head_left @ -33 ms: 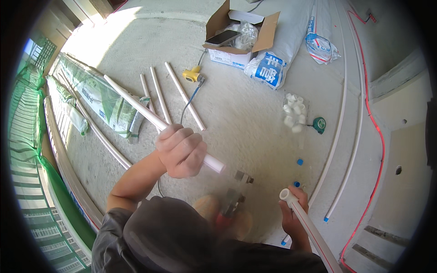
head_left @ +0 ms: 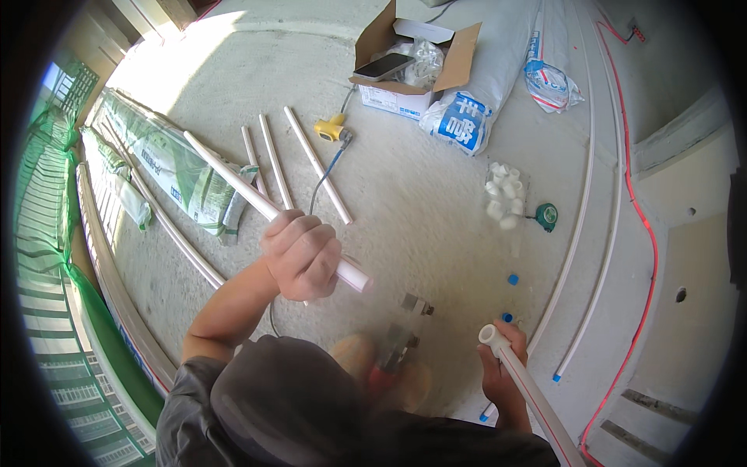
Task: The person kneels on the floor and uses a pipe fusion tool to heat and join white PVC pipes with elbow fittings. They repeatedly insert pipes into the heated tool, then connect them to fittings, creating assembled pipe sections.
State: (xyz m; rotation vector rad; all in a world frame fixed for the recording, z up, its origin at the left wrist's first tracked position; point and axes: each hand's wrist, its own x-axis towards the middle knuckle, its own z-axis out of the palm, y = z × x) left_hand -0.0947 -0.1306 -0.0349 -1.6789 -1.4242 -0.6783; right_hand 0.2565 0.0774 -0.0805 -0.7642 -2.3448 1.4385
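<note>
My left hand (head_left: pixel 302 253) is closed around a white plastic pipe (head_left: pixel 233 177), which slants from the far left. Its cut end (head_left: pixel 359 282) points toward a pipe welding tool (head_left: pixel 403 331) with metal heads and a red lower part, partly blurred, between my knees. A gap separates that end from the tool. Lower right, my right hand (head_left: pixel 506 370) grips a second white pipe (head_left: pixel 538 409) with a red stripe. A round white fitting (head_left: pixel 489 335) with an open mouth sits on its upper end.
Loose pipe pieces (head_left: pixel 317 165) and a yellow tool (head_left: pixel 330 128) with a cable lie ahead left. An open cardboard box (head_left: pixel 393 101) with a phone stands beyond. Right are white fittings (head_left: pixel 504 194), a green tape measure (head_left: pixel 545 217), blue caps (head_left: pixel 513 279), long pipes (head_left: pixel 580 210) and a red hose (head_left: pixel 652 257).
My left hand and its pipe have shifted slightly left, so the pipe's end is a little farther from the welding tool. My right hand stays nearly still.
</note>
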